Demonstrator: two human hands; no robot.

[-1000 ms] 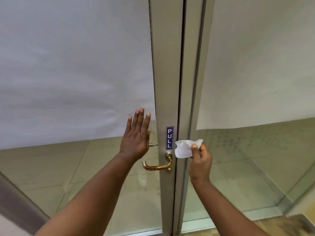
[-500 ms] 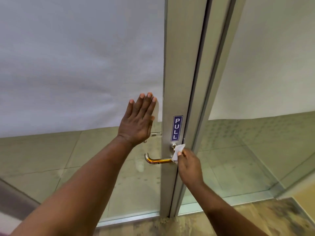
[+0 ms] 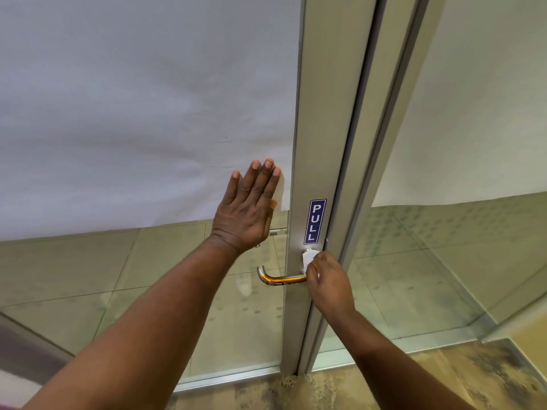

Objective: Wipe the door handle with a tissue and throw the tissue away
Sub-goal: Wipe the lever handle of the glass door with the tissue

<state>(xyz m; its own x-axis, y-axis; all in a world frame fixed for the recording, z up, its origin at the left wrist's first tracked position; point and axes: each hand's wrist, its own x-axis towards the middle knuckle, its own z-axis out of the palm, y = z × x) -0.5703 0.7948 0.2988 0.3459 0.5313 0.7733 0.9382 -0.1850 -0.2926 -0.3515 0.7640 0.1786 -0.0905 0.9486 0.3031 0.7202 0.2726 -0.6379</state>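
A brass lever door handle (image 3: 278, 279) sticks out to the left from the aluminium door frame (image 3: 322, 143), below a blue PULL sticker (image 3: 315, 221). My right hand (image 3: 328, 281) grips a white tissue (image 3: 308, 258) and presses it on the handle's base by the frame. Most of the tissue is hidden under my fingers. My left hand (image 3: 248, 208) lies flat on the glass door (image 3: 148, 113), fingers spread upward, just left of the frame and above the handle.
The glass panels are frosted white in their upper part and see-through below, showing a tiled floor (image 3: 88, 276) behind. A second glass panel (image 3: 473, 143) stands to the right. Mottled brown flooring (image 3: 444, 380) runs along the door's bottom rail.
My right hand has carried the tissue down from beside the PULL sticker onto the handle's base. My left hand stays flat on the glass. The view has moved closer to the door.
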